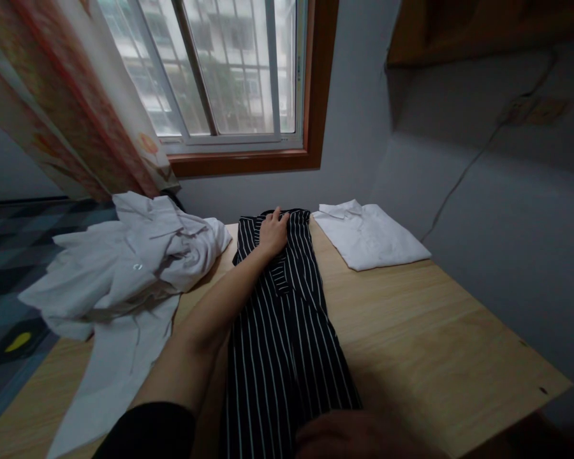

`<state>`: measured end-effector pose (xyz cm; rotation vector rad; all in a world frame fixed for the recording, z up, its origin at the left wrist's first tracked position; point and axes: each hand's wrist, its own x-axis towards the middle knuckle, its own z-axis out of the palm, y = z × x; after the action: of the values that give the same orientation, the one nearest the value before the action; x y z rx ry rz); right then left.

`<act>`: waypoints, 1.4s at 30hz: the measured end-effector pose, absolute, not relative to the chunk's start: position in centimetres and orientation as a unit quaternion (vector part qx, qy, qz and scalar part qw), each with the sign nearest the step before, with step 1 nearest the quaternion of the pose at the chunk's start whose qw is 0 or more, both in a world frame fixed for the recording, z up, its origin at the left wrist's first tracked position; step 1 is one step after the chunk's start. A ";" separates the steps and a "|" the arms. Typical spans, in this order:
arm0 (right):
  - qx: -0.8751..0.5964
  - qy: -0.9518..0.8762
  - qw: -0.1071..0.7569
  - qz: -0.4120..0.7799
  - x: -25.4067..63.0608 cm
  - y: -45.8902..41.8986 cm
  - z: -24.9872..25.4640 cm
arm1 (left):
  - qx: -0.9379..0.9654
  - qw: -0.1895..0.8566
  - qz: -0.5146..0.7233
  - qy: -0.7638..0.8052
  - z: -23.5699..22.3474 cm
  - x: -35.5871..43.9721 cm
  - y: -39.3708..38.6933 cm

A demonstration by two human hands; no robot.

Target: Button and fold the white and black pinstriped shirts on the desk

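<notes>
1. Striped garment (296,357), black with white lines, stretched lengthwise across the wooden table (387,331) from the lower edge of the view toward the window side; by appearance the piece in hand, long in outline and overlapped toward the far half, not yet compact.
2. Right hand (337,435), low in the view, over the near part of the striped garment; dark and blurred, impossible to tell whether gripping or merely resting.
3. White heap (138,255), on the left, rumpled, with one flatter length trailing toward the near edge; judged as left to do.
4. Left hand (272,236), extended beyond a black sleeve (148,427) to the far end of the striped garment; palm down, fingers apart on the cloth, nothing visibly gripped.
5. Folded white shirt (370,237), far right, just beside the striped garment's far end; flat, compact, collar outward, judged as done.
6. Table surface: pale, grained, with small dark marks (543,390) near the right corner.
7. Checked covering (4,274), left of the table, dark with yellow motifs.
8. Background: patterned curtain (76,95), brown-framed window (229,70), pale wall (358,115), hanging cable (473,159), and brown shelf (483,32) at upper right.
</notes>
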<state>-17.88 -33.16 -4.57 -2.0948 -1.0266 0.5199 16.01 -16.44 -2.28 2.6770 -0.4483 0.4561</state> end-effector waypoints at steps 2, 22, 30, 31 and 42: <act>-0.830 -0.354 0.411 0.132 -15.2 -34.5 -3.1 | 0.954 0.147 0.148 -0.213 -1.4 14.1 -15.5; -0.917 -0.363 0.148 0.079 -8.5 -32.1 -5.6 | 0.897 0.091 -0.072 -0.426 -4.1 2.5 -9.0; -0.819 -0.504 0.223 0.160 -16.2 -34.1 -4.8 | 0.888 0.088 -0.050 -0.448 -4.6 2.6 -8.7; -0.804 -0.526 0.228 0.160 -16.0 -34.3 -4.8 | 0.886 0.077 -0.048 -0.455 -4.7 2.7 -8.7; -0.877 -0.447 0.148 0.099 -10.5 -32.1 -5.0 | 0.878 0.021 -0.031 -0.478 -5.0 2.7 -8.7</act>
<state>-10.51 -32.15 -5.02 -2.5212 -1.2863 0.2845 2.68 -8.67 -5.02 2.7202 -1.4819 -0.0965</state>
